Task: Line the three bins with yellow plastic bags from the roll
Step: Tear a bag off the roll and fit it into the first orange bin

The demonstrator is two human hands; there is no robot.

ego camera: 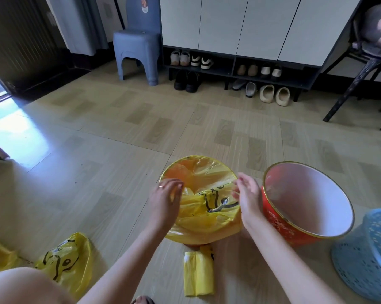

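A yellow plastic bag (203, 207) with black print lies over the round bin (198, 161) in front of me, its far edge stretched around the rim. My left hand (165, 197) pinches the bag at the bin's left side. My right hand (247, 194) grips the bag at the right side. To the right an unlined red bin (277, 220) with a white inside tilts toward me. A blue lattice bin (365, 260) stands at the far right. The folded roll of yellow bags (198, 274) lies on the floor near me.
Loose yellow bags (69, 260) lie on the floor at the lower left beside my knee. A blue stool (136, 53), a shoe rack with several pairs of shoes (226, 71) and a dark chair leg (349, 88) stand at the back. The floor is tiled.
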